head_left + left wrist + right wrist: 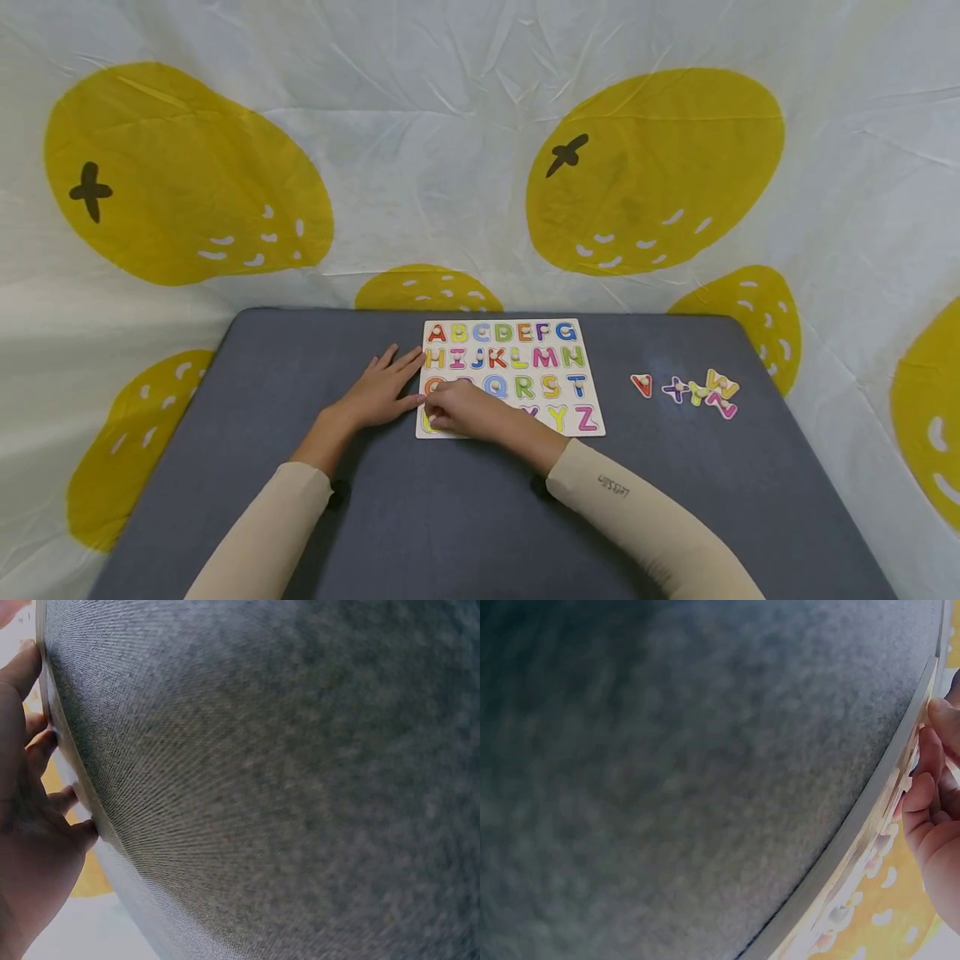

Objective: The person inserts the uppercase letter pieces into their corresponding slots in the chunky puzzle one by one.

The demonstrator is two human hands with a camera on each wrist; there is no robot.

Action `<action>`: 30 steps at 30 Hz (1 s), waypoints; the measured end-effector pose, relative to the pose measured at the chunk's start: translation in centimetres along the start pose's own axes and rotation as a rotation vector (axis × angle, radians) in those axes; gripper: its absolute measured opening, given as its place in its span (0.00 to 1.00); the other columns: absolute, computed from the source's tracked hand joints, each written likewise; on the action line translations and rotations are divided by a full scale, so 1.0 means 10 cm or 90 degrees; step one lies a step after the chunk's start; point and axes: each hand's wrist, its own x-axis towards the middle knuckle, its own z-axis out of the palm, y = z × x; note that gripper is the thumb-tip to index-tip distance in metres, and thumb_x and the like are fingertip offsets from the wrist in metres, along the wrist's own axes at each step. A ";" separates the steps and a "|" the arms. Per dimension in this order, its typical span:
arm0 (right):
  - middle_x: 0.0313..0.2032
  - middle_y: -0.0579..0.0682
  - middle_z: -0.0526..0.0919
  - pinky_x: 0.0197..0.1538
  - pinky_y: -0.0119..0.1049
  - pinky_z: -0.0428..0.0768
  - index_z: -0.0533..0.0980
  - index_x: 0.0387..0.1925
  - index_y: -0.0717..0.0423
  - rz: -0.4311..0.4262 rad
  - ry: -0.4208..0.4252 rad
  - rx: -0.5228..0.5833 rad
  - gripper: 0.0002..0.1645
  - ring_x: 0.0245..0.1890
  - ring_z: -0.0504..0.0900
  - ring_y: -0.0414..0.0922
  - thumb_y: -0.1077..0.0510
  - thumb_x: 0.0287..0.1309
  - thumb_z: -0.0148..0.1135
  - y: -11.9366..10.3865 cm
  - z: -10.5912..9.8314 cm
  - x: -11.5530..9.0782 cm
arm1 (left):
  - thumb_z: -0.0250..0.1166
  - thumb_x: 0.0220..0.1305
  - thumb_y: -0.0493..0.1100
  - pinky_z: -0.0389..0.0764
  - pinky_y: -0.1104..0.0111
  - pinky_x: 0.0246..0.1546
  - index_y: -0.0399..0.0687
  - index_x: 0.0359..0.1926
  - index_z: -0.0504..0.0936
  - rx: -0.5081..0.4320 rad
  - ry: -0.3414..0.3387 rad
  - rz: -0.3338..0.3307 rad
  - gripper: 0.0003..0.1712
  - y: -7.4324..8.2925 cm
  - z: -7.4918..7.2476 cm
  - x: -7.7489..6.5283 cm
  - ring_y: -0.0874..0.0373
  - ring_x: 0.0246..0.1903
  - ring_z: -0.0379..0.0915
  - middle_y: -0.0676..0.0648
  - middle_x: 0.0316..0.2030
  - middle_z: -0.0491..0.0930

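A white alphabet puzzle board [590, 410] lies on the dark table, with colourful letter pieces and small knobs in its upper rows. My left hand [378, 393] is spread beside the board, its fingertips and thumb at the left edge; the left wrist view shows its fingers [30, 666] against that edge. Over the board's lower left corner, my right hand [467, 408] pinches a yellow-green letter piece [428, 422] at the bottom row's first place. Its fingers mostly hide the piece. In the right wrist view, the thumb and curled fingers [922, 796] meet low at the board.
To the right of the board lie a loose red V piece [642, 384], a purple X piece [676, 389] and a cluster with a yellow W piece [723, 384] and a pink piece [722, 406]. A white cloth with yellow fruit shapes [660, 167] hangs behind the table [420, 517].
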 end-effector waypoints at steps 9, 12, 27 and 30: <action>0.35 0.45 0.81 0.39 0.27 0.73 0.85 0.43 0.53 0.011 -0.003 -0.011 0.06 0.32 0.75 0.37 0.57 0.67 0.68 -0.03 0.00 -0.03 | 0.61 0.73 0.62 0.47 0.33 0.75 0.52 0.83 0.53 -0.001 -0.011 -0.008 0.47 0.00 0.00 -0.01 0.33 0.81 0.38 0.47 0.82 0.52; 0.38 0.46 0.83 0.42 0.30 0.77 0.85 0.44 0.53 0.015 0.007 -0.019 0.08 0.35 0.76 0.38 0.56 0.66 0.69 -0.02 -0.01 -0.08 | 0.62 0.73 0.62 0.47 0.32 0.75 0.51 0.83 0.53 0.000 -0.007 -0.005 0.47 0.00 0.00 -0.01 0.32 0.81 0.39 0.47 0.82 0.52; 0.38 0.46 0.84 0.40 0.32 0.79 0.86 0.42 0.54 0.066 0.099 0.041 0.06 0.35 0.77 0.38 0.59 0.66 0.69 0.35 -0.32 -0.75 | 0.62 0.72 0.62 0.46 0.33 0.76 0.52 0.83 0.52 -0.009 -0.006 -0.007 0.48 -0.02 0.00 0.00 0.34 0.81 0.38 0.47 0.82 0.51; 0.37 0.45 0.84 0.42 0.32 0.80 0.86 0.44 0.55 0.107 0.108 0.051 0.08 0.36 0.78 0.37 0.58 0.66 0.70 0.46 -0.40 -0.93 | 0.61 0.73 0.63 0.45 0.33 0.76 0.52 0.83 0.52 -0.010 -0.008 -0.008 0.48 -0.02 0.01 0.00 0.33 0.81 0.37 0.47 0.82 0.51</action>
